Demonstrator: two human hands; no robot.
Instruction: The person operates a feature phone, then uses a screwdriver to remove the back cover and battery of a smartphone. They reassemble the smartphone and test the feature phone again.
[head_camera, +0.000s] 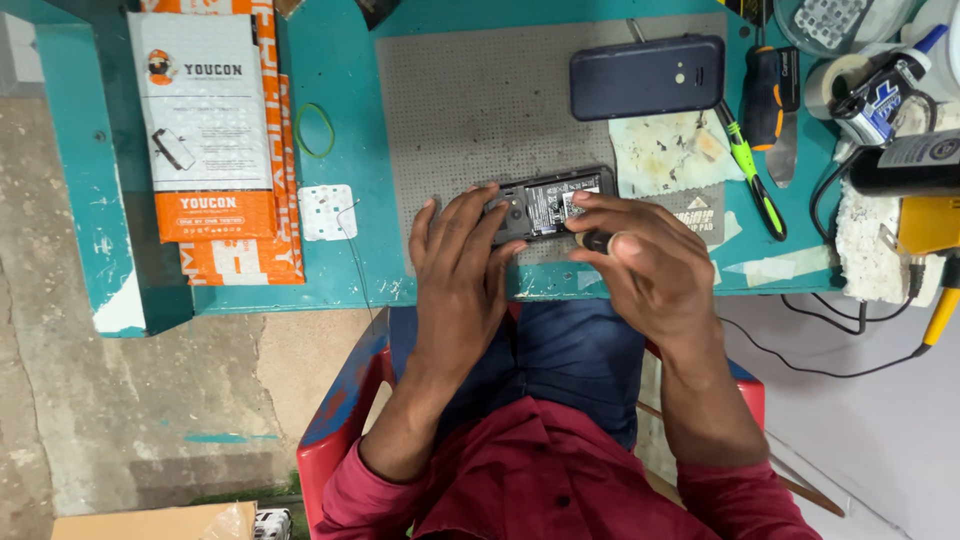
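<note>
Near the desk's front edge, your left hand (462, 262) lies flat, pinning the opened phone (548, 205) on the grey mat (470, 100), while your right hand (640, 260) pinches a small black-handled tool (596, 240); a slip could gouge the board or nudge the phone off the edge.

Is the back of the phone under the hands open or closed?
Open. The phone on the grey mat shows bare internals and a labelled compartment; the left hand steadies it, the right hand holds a dark-handled tool.

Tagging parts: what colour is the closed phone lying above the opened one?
Dark navy blue phone, clearest in the head view.
</note>
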